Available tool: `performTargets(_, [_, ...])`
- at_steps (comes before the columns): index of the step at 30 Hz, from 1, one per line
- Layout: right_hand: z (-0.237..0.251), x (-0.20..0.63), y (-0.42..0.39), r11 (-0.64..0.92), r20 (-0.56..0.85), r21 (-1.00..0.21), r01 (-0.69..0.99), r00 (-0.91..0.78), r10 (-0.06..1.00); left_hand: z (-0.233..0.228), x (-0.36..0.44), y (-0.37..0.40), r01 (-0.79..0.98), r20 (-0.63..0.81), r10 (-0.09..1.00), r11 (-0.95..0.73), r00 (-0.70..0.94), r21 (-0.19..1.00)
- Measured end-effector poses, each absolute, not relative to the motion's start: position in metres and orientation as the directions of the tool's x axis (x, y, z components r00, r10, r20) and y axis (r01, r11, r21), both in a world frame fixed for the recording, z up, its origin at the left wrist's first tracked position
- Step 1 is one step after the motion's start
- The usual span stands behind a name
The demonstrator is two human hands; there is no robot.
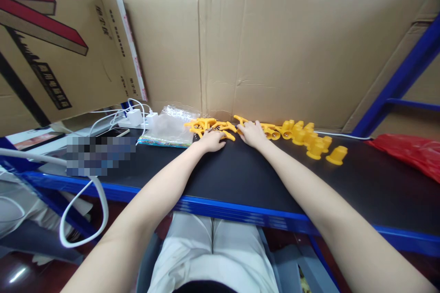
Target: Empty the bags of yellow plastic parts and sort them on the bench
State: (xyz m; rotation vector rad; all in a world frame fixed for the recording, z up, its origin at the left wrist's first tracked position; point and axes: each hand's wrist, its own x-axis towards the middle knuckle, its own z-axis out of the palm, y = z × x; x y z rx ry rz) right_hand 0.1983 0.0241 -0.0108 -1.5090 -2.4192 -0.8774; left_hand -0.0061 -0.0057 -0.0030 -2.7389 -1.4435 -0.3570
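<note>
Palm down, my left hand [211, 141] rests at the front of a heap of yellow branched plastic pieces [205, 123], with its fingers outstretched over them and touching a piece at its right edge. Small metal-looking chain bits show among the heap. Just to the right, my right hand [253, 133] has its fingers closed over a yellow branched piece [241, 120], whose top sticks out beyond the fingertips. Part of that piece is hidden by the hand. Right of this hand lie more yellow pieces, some with round open ends, and several upright yellow flanged caps [314, 149].
A clear plastic bag [173, 123] lies left of the heap. White chargers and cables [134, 116] sit further left, with a white cable looping over the blue front edge [233, 208]. Cardboard [292, 50] walls the back. A red bag [409, 151] lies at right.
</note>
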Motion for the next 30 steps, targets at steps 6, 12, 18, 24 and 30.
performTargets(6, [-0.015, 0.201, 0.024, 0.296, 0.462, 0.335, 0.894, -0.430, 0.775, -0.002, -0.005, -0.007, 0.814, 0.225, 0.810, -0.572, 0.541, 0.100])
performTargets(12, [-0.020, 0.206, 0.024, 0.245, 0.443, 0.236, 0.940, -0.329, 0.834, -0.004, -0.005, -0.005, 0.818, 0.234, 0.807, -0.571, 0.542, 0.076])
performTargets(18, [-0.013, 0.207, 0.022, 0.293, 0.495, 0.178, 0.939, -0.343, 0.798, -0.006, -0.006, -0.004, 0.827, 0.291, 0.800, -0.560, 0.526, 0.045])
performTargets(24, [0.036, 0.216, 0.016, 0.217, 0.545, 0.060, 0.974, -0.215, 0.810, -0.003, -0.003, -0.009, 0.801, 0.346, 0.776, -0.590, 0.527, 0.103])
performTargets(30, [0.063, 0.280, 0.001, 0.014, 0.416, -0.117, 0.993, 0.036, 0.909, 0.000, -0.002, -0.006, 0.799, 0.445, 0.796, -0.549, 0.410, 0.246])
